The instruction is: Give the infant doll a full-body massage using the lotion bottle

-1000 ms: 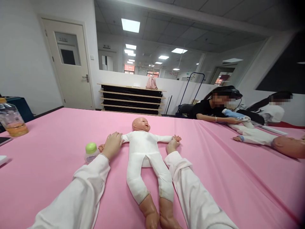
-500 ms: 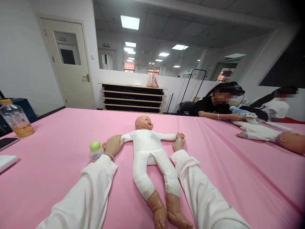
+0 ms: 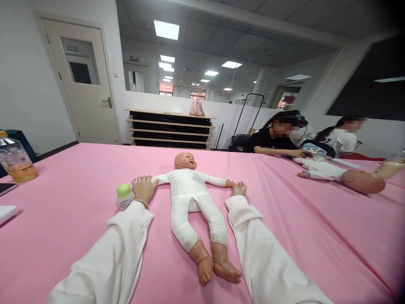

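A baby doll (image 3: 190, 183) in a white cloth body lies on its back on the pink-covered table, arms stretched sideways and bare feet toward me. My left hand (image 3: 144, 188) rests over the end of the doll's arm on the left, fingers spread; the doll's hand there is hidden beneath it. Close against my left hand stands a small bottle with a green cap (image 3: 124, 196). My right hand (image 3: 239, 189) lies beside the doll's other hand (image 3: 229, 183), its fingers loosely curled and apart. The doll's fingers show outside my right hand, near my thumb.
A drink bottle (image 3: 19, 162), a phone (image 3: 6, 188) and a white object (image 3: 8, 214) lie at the left. Across the right side, a person in black (image 3: 264, 139) handles cloth near another doll (image 3: 360, 180); a second person (image 3: 343, 137) sits beyond. Wrinkles run through the pink cover (image 3: 303, 228).
My right hand has loosened from the doll's hand, which now shows beside it. My left hand's fingers have spread. The whole view has shifted slightly, bringing the second doll further into sight.
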Motion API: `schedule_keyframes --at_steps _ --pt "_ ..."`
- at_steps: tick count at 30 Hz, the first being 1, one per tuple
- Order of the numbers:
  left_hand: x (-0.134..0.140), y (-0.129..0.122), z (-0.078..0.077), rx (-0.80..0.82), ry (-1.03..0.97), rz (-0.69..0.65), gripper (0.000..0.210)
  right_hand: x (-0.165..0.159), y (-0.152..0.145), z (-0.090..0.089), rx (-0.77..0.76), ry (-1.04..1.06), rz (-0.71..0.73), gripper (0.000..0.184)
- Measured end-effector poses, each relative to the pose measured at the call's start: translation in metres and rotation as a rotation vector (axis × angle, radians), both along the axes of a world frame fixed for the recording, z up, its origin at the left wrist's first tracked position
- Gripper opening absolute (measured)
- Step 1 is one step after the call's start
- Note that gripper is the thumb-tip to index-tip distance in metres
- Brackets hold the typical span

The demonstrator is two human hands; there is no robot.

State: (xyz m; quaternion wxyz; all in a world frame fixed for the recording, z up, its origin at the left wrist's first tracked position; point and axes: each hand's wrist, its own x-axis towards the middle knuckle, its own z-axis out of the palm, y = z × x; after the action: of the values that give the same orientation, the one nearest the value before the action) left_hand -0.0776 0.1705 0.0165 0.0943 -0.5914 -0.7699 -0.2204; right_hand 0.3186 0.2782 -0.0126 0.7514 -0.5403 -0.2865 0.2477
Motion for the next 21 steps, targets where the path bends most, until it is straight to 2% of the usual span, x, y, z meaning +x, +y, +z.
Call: schedule_keyframes --at_steps 2,4,8,11,17,21 --pt "0.002 -0.001 0.001 0.021 0.02 -0.068 0.044 -0.007 -0.011 0.0 -0.022 -0.102 -0.025 0.041" --pt "0.004 -0.002 0.001 0.051 0.03 -0.144 0.04 -0.018 -0.022 0.0 -0.025 -0.234 0.01 0.037" --pt "0.01 -0.002 -0.004 0.062 0.026 -0.283 0.039 -0.048 -0.038 0.0 0.01 -0.524 0.2 0.027" --pt "0.015 -0.001 -0.008 0.061 0.029 -0.347 0.039 -0.067 -0.042 -0.003 0.013 -0.698 0.344 0.03" --pt "0.02 0.0 -0.012 0.044 0.006 -0.53 0.04 -0.071 -0.044 -0.012 -0.045 -0.941 0.583 0.022" --pt "0.022 0.003 -0.017 -0.008 -0.028 -0.59 0.038 -0.077 -0.037 -0.002 -0.044 -1.018 0.64 0.026"
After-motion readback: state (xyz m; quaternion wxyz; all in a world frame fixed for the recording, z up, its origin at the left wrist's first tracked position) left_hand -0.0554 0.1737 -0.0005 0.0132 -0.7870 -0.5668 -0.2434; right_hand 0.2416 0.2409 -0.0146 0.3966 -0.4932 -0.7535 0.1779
